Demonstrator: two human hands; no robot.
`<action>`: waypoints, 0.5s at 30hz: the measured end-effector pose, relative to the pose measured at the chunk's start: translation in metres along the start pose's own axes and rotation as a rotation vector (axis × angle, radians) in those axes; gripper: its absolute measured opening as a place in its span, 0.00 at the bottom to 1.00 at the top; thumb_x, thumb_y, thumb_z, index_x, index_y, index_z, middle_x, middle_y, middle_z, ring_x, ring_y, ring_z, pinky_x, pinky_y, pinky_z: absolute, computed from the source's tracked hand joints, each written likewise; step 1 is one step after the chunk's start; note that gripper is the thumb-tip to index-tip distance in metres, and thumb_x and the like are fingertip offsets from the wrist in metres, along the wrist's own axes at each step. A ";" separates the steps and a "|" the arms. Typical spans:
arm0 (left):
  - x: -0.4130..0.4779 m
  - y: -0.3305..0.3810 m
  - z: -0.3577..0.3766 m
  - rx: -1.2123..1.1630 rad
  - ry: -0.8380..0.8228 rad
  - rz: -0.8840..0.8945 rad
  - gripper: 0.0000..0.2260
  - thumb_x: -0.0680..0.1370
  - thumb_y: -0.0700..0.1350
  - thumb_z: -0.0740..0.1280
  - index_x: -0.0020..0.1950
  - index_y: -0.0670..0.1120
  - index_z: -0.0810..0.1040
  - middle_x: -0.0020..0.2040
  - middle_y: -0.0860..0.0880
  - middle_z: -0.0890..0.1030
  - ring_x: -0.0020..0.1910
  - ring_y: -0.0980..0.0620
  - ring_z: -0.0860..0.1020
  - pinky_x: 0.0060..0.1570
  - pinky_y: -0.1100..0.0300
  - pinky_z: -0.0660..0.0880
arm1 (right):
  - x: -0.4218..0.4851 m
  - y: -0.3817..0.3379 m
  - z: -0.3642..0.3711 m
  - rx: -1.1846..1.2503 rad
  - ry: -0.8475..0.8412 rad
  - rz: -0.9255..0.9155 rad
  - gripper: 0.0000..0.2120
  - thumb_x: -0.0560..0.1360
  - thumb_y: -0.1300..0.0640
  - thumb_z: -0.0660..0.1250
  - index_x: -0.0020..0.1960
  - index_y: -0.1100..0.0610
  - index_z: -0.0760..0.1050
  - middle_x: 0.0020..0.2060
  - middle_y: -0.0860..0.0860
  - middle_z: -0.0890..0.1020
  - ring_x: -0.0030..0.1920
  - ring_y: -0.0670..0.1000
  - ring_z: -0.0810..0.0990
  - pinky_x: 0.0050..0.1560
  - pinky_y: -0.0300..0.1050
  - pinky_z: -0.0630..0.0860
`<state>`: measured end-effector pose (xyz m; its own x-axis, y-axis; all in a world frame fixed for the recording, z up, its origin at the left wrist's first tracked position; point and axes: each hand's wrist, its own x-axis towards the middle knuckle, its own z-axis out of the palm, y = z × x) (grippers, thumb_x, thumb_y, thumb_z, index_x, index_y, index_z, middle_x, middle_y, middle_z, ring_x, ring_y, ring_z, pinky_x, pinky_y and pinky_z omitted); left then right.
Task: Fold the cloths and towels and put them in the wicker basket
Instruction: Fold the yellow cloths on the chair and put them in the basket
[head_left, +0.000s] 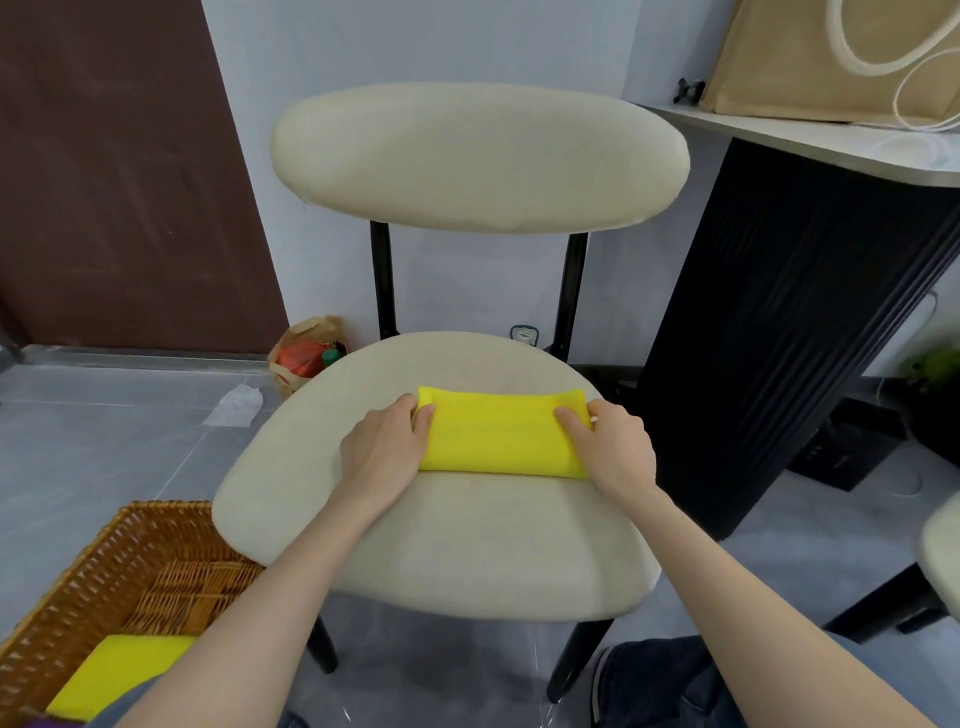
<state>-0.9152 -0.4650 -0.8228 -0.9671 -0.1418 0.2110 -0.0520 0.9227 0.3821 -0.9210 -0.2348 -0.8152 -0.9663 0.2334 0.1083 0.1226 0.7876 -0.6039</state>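
A yellow cloth, folded into a long strip, lies across the cream chair seat. My left hand pinches its left end, thumb on top and fingers curled round the edge. My right hand pinches the right end the same way. The wicker basket stands on the floor at the lower left, beside the chair. Inside it lies another folded yellow cloth, partly hidden by my left forearm.
The chair's cream backrest rises behind the seat. A black ribbed cabinet with a white top stands to the right. A paper bag and a white scrap lie on the grey floor at the left.
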 end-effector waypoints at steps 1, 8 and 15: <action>0.001 0.000 0.001 0.033 0.001 -0.003 0.14 0.82 0.56 0.51 0.46 0.47 0.68 0.49 0.44 0.81 0.50 0.40 0.76 0.39 0.54 0.67 | 0.002 0.000 0.002 -0.030 0.007 0.008 0.18 0.78 0.41 0.60 0.48 0.56 0.74 0.44 0.54 0.78 0.51 0.59 0.75 0.43 0.47 0.68; 0.005 0.000 0.001 0.106 0.032 -0.054 0.15 0.80 0.56 0.55 0.46 0.47 0.75 0.48 0.45 0.81 0.50 0.41 0.77 0.41 0.55 0.66 | 0.002 -0.005 0.007 -0.080 0.065 0.037 0.13 0.77 0.47 0.63 0.56 0.53 0.70 0.47 0.51 0.79 0.49 0.57 0.77 0.42 0.46 0.68; 0.009 0.000 -0.004 -0.112 -0.020 -0.186 0.19 0.78 0.60 0.59 0.41 0.47 0.77 0.41 0.48 0.79 0.44 0.44 0.75 0.40 0.57 0.67 | -0.004 -0.015 0.013 -0.302 0.254 -0.299 0.22 0.71 0.70 0.59 0.64 0.57 0.72 0.58 0.55 0.75 0.55 0.60 0.71 0.45 0.47 0.61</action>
<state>-0.9232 -0.4678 -0.8176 -0.9484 -0.2975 0.1098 -0.2030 0.8355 0.5107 -0.9216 -0.2549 -0.8172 -0.8879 0.0739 0.4541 -0.0553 0.9627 -0.2650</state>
